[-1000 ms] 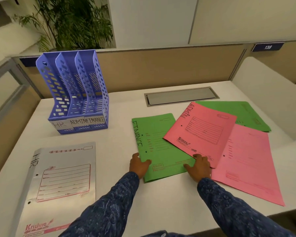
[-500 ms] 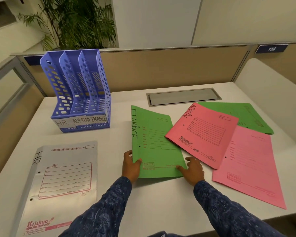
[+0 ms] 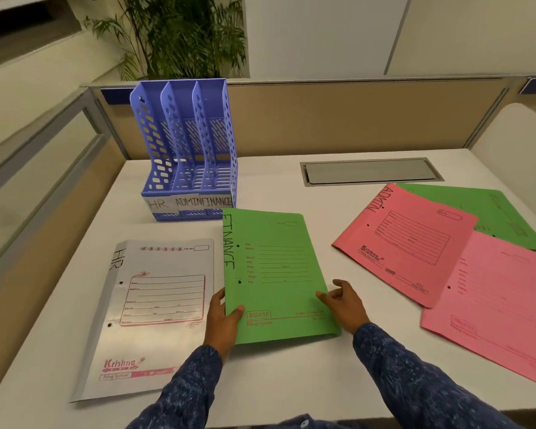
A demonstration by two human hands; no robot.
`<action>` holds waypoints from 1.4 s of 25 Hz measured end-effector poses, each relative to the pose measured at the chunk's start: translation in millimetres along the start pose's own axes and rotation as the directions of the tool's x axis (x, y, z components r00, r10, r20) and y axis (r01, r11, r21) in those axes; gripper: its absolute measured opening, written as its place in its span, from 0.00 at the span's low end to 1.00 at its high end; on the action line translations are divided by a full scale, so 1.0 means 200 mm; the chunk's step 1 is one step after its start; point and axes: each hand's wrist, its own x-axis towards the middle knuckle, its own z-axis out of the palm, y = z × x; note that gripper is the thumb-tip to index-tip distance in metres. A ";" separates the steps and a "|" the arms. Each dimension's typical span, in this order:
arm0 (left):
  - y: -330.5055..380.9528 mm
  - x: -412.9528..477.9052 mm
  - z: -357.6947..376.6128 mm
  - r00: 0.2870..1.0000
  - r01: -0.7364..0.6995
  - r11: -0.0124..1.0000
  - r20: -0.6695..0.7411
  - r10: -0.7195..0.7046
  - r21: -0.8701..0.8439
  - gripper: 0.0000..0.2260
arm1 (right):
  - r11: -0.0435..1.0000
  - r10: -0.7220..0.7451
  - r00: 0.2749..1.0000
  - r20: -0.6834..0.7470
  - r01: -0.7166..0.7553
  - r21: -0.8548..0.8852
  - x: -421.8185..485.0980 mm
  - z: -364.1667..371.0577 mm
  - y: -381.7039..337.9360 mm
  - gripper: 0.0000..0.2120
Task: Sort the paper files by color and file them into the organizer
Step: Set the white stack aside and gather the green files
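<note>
A green file (image 3: 276, 274) marked FINANCE is lifted off the white desk (image 3: 270, 373). My left hand (image 3: 222, 317) grips its lower left corner, thumb on top. My right hand (image 3: 342, 303) pinches its lower right edge. A blue three-slot organizer (image 3: 189, 144) labelled HR, ADMIN and FINANCE stands at the back left, its slots empty. A white HR file (image 3: 155, 308) lies flat at the left. A pink ADMIN file (image 3: 409, 239) lies on the right, partly over a second green file (image 3: 495, 212) and a second pink file (image 3: 498, 308).
A grey cable hatch (image 3: 370, 170) is set into the desk at the back. A tan partition (image 3: 338, 116) runs behind the desk, with a potted plant (image 3: 180, 35) beyond it. A white curved side panel (image 3: 517, 128) rises at the right.
Both hands have lifted the green FINANCE file and carried it left, away from the pink ADMIN file and toward the organizer. The view has shifted left.
</note>
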 end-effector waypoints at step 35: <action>0.13 0.25 0.50 0.902 -0.406 0.358 0.307 0.302 0.841 0.33 | 0.915 -0.245 0.880 -0.408 0.071 -0.398 -0.02 -0.46 0.32 0.30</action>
